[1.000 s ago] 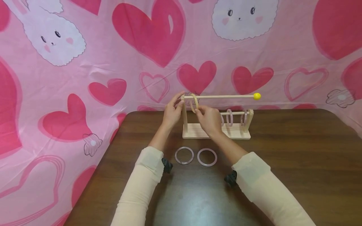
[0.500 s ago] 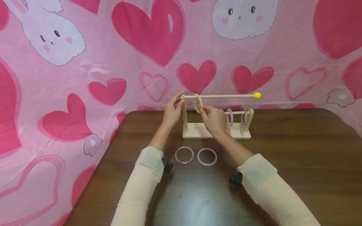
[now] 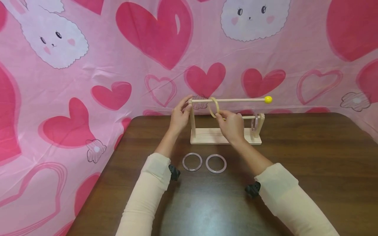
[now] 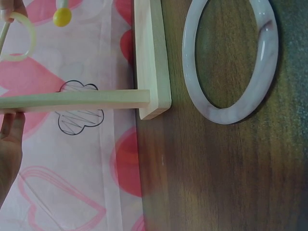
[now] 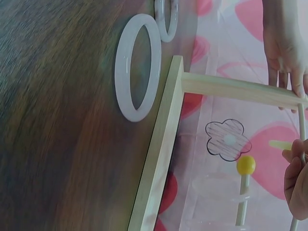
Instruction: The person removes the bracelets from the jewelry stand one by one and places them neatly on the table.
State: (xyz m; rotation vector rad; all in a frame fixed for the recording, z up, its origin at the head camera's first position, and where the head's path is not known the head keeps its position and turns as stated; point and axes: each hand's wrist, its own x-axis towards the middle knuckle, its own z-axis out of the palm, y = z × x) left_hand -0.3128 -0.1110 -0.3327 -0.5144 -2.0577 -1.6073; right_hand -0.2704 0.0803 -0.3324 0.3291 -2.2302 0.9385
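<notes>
A pale yellow bangle [image 3: 218, 107] hangs around the upper rod [image 3: 242, 100] of a wooden bangle stand [image 3: 206, 137]. My right hand [image 3: 233, 127] pinches the bangle's lower right side between thumb and fingers, left of the rod's middle. At the top of the stand's left post, my left hand [image 3: 180, 117] holds on, thumb in front and fingertips reaching past the wood in the right wrist view. Behind my right hand runs the lower rod, partly hidden, with a lilac bangle [image 3: 256, 123] near its right end. A yellow ball [image 3: 268, 99] caps the upper rod's right end.
Two pale lilac bangles, a left one [image 3: 192, 171] and a right one [image 3: 216, 172], lie flat on the brown table [image 3: 310, 170] in front of the stand. A pink cloth [image 3: 124, 62] with hearts hangs close behind the table.
My right hand has slid the yellow bangle to the right along the upper rod, covering more of the lilac bangles on the lower rod. The left hand stays on the post.
</notes>
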